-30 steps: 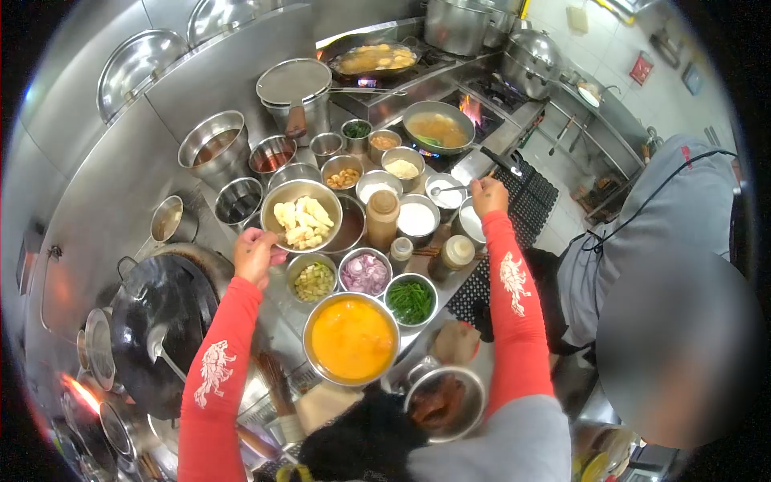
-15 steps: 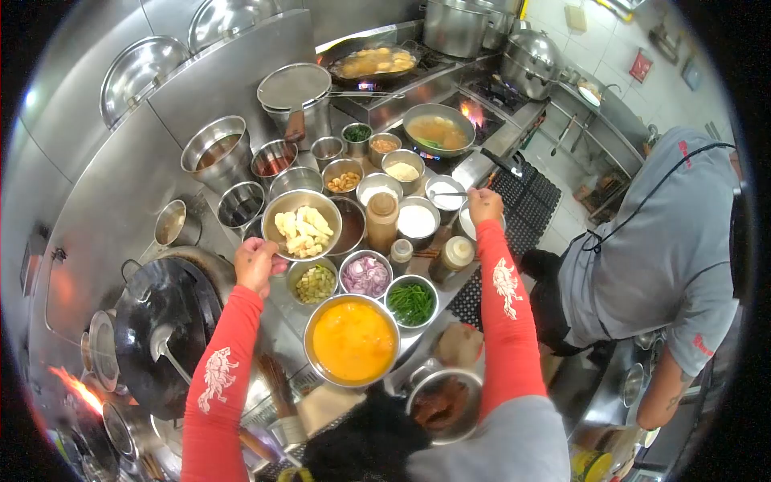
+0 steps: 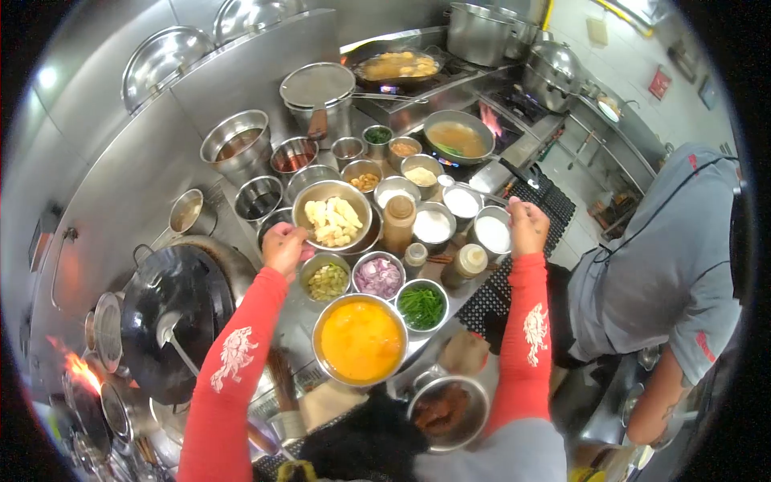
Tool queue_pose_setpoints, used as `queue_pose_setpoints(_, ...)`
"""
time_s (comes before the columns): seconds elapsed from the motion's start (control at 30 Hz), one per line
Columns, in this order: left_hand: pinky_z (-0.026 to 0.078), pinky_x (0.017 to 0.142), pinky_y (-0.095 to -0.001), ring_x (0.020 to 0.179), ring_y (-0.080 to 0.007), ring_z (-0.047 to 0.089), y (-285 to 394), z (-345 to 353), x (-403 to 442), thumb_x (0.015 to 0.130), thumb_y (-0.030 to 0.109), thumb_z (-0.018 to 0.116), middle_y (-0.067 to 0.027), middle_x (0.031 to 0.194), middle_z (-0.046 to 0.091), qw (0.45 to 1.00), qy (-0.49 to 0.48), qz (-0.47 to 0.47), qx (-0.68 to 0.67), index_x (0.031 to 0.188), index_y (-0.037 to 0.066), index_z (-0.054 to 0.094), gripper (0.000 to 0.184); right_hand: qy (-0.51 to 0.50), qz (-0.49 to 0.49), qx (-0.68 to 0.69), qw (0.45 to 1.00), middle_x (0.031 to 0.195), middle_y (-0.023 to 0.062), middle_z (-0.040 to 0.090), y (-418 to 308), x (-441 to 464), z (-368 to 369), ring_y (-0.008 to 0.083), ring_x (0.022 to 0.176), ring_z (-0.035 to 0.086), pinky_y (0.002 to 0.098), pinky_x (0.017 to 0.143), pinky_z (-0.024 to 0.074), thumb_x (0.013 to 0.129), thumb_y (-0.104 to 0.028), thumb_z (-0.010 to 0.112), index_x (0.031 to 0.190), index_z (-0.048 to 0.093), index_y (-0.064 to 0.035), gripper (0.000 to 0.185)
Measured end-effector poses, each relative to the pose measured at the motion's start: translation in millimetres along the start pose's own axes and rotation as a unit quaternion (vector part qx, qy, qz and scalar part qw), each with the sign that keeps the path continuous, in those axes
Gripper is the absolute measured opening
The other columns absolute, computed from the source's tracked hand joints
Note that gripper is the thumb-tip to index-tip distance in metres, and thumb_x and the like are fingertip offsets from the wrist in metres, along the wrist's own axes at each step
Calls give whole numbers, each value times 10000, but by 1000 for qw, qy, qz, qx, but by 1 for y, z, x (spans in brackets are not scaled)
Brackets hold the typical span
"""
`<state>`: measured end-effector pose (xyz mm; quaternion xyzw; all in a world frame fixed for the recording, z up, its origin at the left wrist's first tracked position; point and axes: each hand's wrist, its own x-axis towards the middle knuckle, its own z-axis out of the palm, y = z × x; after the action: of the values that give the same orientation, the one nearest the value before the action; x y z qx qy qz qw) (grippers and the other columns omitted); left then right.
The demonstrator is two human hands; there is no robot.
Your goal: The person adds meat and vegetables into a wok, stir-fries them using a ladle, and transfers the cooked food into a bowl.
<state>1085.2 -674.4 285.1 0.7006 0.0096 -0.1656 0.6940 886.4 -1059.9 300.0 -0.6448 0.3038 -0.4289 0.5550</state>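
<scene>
My left hand point(image 3: 287, 250) grips the rim of a steel bowl point(image 3: 332, 215) holding pale yellow chunks. The bowl is above other containers. My right hand point(image 3: 528, 226) pinches the handle of a small metal spoon point(image 3: 447, 182), whose bowl end is over the white powder containers. Near it are a bowl of white powder point(image 3: 462, 202) and another white-filled bowl point(image 3: 492, 232). Below the held bowl are chopped green pieces point(image 3: 328, 281), sliced purple onion point(image 3: 378, 276), chopped greens point(image 3: 421, 307) and a bowl of orange-yellow liquid point(image 3: 360, 339).
A black wok point(image 3: 173, 321) with a ladle is at left, flames beside it. Two pans point(image 3: 458, 138) point(image 3: 399, 64) stand over the back burners. Squeeze bottles point(image 3: 399, 225) rise among the bowls. Another person in a grey shirt point(image 3: 654, 265) stands at right.
My right hand has lifted the spoon from the white powder and moved right. My left hand still holds its bowl. The view has shifted, and the other person has straightened or turned from one second ago.
</scene>
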Motion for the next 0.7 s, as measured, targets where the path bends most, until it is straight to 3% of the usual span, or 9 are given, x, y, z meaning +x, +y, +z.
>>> queue_pose_setpoints(0.2, 533, 484, -277, 603, -192, 651, 3, 9, -1, 806, 64, 621, -99, 754, 612, 1000, 15, -7, -7, 824, -8, 546, 105, -96, 16, 33, 995, 638, -2, 599, -54, -43, 34, 44, 526, 496, 194, 479, 356, 873, -186, 647, 759, 656, -17, 204)
queue_pose_setpoints(0.27, 530, 479, -276, 607, -195, 656, 2, 10, 0, 809, 63, 624, -102, 760, 616, 1000, 16, -6, -3, 840, -9, 547, 110, -134, -32, 3, 990, 629, -15, 596, -63, -54, 48, 43, 535, 513, 200, 480, 376, 877, -197, 649, 765, 673, 3, 230)
queue_pose_setpoints(0.33, 530, 482, -273, 598, -191, 651, 4, 13, -2, 809, 61, 624, -104, 766, 620, 1000, 17, -6, -1, 845, -8, 548, 108, -151, -86, -62, 983, 581, 39, 606, -70, -61, 57, 89, 518, 543, 249, 482, 405, 880, -204, 645, 766, 670, 21, 253)
queue_pose_setpoints(0.43, 533, 494, -269, 592, -182, 643, 6, 12, -4, 808, 56, 623, -104, 771, 623, 1000, -1, -6, -11, 849, -4, 550, 103, -7, -234, -213, 949, 575, 140, 603, -70, -41, 47, 203, 494, 569, 311, 501, 437, 879, -209, 640, 763, 663, 22, 260)
queue_pose_setpoints(0.47, 533, 503, -263, 590, -173, 636, 1, 9, 0, 808, 56, 622, -102, 770, 625, 1000, -2, -9, -20, 855, -1, 552, 102, -14, -216, -247, 944, 644, 213, 603, -59, -28, 40, 332, 543, 593, 372, 542, 468, 871, -210, 634, 751, 666, 11, 253)
queue_pose_setpoints(0.6, 528, 511, -254, 599, -171, 635, -5, -1, 5, 812, 70, 604, -105, 770, 629, 1000, -15, -6, -13, 868, 0, 552, 103, -77, -217, -348, 909, 689, 233, 621, 10, -6, 32, 393, 641, 629, 450, 605, 492, 826, -240, 644, 716, 672, 8, 273)
queue_pose_setpoints(0.7, 522, 513, -251, 596, -168, 630, -8, -4, 9, 814, 76, 595, -105, 771, 631, 1000, -12, -5, -10, 872, 3, 552, 102, -103, -174, -332, 921, 662, 237, 614, 40, -4, 36, 399, 631, 624, 457, 612, 496, 814, -259, 643, 703, 672, 7, 289)
